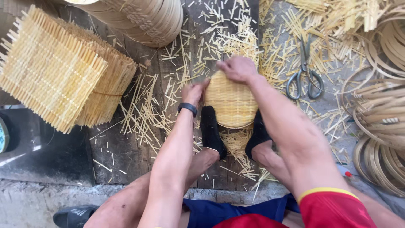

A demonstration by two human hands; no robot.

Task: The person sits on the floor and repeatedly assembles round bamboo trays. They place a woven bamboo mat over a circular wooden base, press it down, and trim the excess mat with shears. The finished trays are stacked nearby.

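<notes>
Woven bamboo disc (231, 101), round and pale yellow, sits at the centre of the scene, lying on dark wooden floor planks (126, 156) and pinned at its near edge between two feet in black socks (211, 131). The person's left hand (195, 92) presses against the disc's left rim, fingers curled closed onto the edge, a black wristband (187, 108) just behind it on the wrist. The right hand (238, 69) rests on the disc's far rim, fingers bent down over the weave and gripping it. Short bamboo offcuts (230, 33) lie scattered thickly across the planks all around the disc, densest beyond the hands. A pair of grey-handled scissors (304, 76) lies to the right of the right forearm, near it but apart. To the left, a stack of square woven mats (59, 71), their splint ends sticking out like fringe, leans at an angle; beyond it, at the top edge, a pile of finished round baskets (143, 21) lies on its side. Coils of thin bamboo hoops (379, 122) crowd the right edge of the frame. The person wears blue shorts (236, 211) and a red sleeve with a yellow band (333, 207), and a dark sandal (74, 216) shows at the lower left.
</notes>
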